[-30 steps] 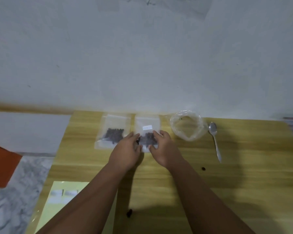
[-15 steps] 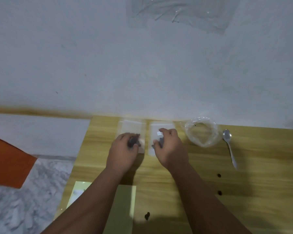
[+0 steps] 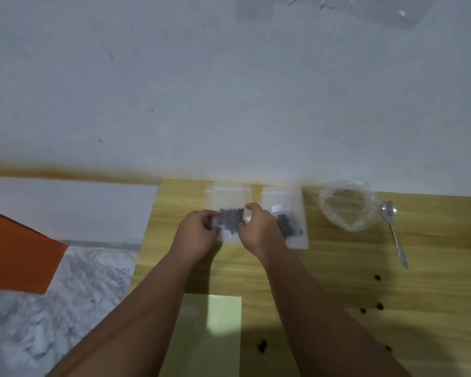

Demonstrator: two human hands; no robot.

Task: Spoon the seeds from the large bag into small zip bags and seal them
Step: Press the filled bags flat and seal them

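One small bag (image 3: 229,198) is pinched in the grip of left hand (image 3: 195,232) and right hand (image 3: 259,229). A second bag (image 3: 292,194), its label (image 3: 277,208) too blurred to read, a big bag (image 3: 348,206) and a spoon (image 3: 394,235) are seen to its right.

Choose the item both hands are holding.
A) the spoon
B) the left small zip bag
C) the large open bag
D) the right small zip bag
B: the left hand and right hand both pinch the left small zip bag, while the spoon lies untouched off to the right.
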